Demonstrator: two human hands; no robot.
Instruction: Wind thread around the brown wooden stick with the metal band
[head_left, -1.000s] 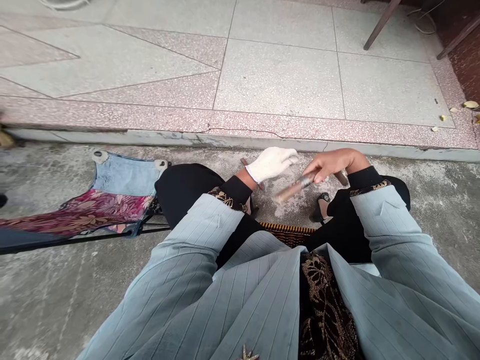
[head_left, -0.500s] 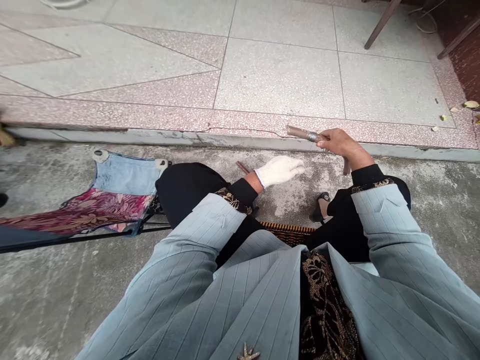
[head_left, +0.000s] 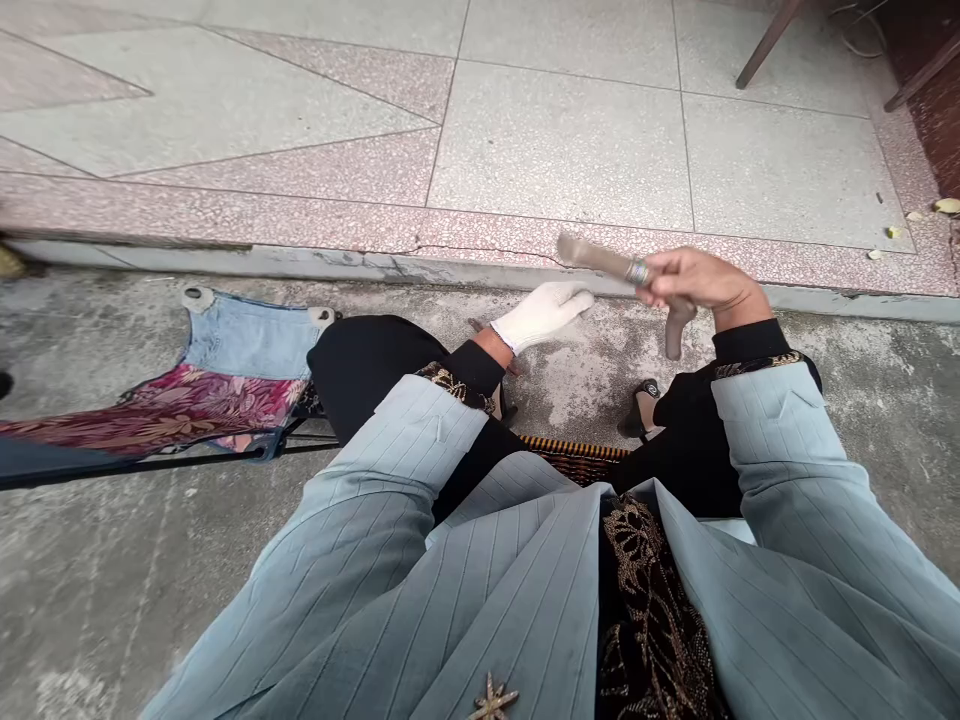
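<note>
The right hand (head_left: 694, 278), wrist bent inward from a forearm reaching forward, grips a wire-bound wooden tool (head_left: 604, 258) slanting leftward above the step edge (head_left: 502, 272), while the gloved left hand (head_left: 546, 313) hovers lower, fingers extended together, its grasp unclear.

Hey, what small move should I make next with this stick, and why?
I'd probably bring your gloved left hand up to steady the stick: your right hand alone grips it, beside the shiny band, its far end juts out unsupported, and your left looks empty.
</note>
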